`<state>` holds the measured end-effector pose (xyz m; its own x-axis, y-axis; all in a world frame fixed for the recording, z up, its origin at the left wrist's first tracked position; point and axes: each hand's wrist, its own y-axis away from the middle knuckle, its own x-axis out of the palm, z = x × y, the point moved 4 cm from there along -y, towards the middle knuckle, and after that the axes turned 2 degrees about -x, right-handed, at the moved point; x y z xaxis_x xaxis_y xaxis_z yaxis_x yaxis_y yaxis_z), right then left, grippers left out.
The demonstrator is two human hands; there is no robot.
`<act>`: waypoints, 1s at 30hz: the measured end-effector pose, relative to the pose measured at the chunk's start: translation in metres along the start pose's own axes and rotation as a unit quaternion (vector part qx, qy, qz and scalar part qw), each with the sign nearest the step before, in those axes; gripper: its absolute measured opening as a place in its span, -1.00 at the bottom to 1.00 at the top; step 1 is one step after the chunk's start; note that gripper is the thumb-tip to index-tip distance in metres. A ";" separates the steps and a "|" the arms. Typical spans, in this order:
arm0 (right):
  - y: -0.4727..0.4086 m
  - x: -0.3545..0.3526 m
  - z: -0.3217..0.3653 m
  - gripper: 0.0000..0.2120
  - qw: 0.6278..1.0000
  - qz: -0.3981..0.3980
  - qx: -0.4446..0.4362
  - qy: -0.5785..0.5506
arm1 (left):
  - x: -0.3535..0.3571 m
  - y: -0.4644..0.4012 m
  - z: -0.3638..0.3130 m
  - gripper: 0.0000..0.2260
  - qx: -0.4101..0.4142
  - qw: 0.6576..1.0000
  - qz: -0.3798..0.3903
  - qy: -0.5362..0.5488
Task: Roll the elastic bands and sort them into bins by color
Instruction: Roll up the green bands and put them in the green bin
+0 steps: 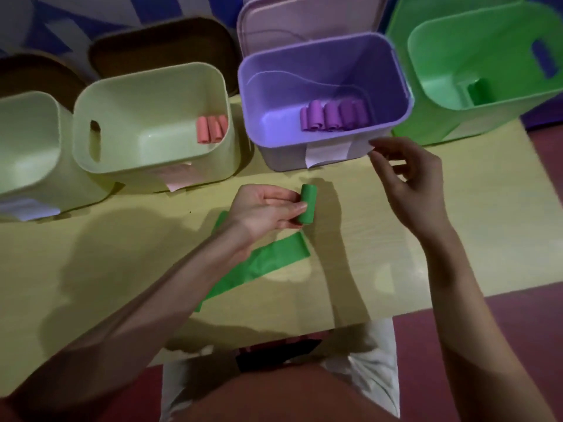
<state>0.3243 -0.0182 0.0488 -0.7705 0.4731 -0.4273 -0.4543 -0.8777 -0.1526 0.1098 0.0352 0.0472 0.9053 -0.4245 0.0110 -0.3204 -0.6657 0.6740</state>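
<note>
A yellowish wooden table (pixel 457 239) with bins and a green band on it

The purple bin (pixel 323 95) sits at the back of the table. Left of it are two pale green bins (pixel 152 123) (pixel 27 147). Right of it is a bright green bin (pixel 487 65). In front of it, a flat green band (pixel 268 260) lies on the table.

Pretty dim, purple-tinted light; soft shadows fall on the worktop (pixel 457 239), edges bend from the wide lens, slight blur everywhere.
</note>
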 end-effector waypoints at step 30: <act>-0.154 -0.191 -0.132 -0.49 0.946 -0.075 0.060 0.311 | 0.319 -0.245 -0.136 -0.81 0.032 0.977 -0.049 -0.204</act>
<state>0.6008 0.0167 0.0369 -0.2980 0.4225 -0.8560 -0.6135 -0.7718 -0.1673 0.5152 0.1469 -0.0141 0.7499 -0.5576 -0.3560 -0.2665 -0.7471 0.6089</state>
